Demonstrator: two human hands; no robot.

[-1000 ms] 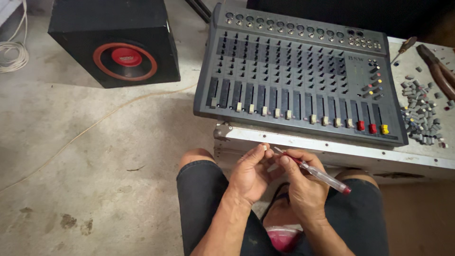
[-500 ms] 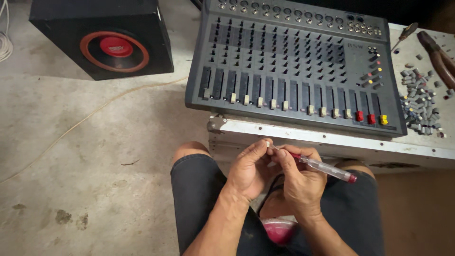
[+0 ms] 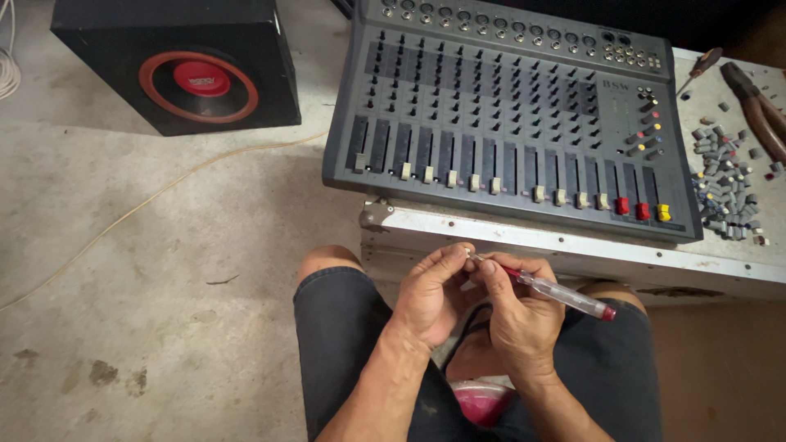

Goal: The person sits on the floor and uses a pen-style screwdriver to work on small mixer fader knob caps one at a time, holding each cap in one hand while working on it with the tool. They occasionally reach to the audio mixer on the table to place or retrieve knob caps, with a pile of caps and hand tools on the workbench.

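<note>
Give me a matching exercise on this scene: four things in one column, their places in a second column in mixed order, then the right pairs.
Things:
1. speaker box
2. loose grey knobs
3. screwdriver
4. pliers

Places:
A. far right edge of the table, above the knobs
B. on the floor, upper left
C. in the right hand, tip by the left hand
D. heaped on the table, right of the mixer

Pairs: 1-B, 2-D, 3-C, 4-A

Both hands, left hand [image 3: 431, 288] and right hand [image 3: 524, 315], meet with fingers curled.
</note>
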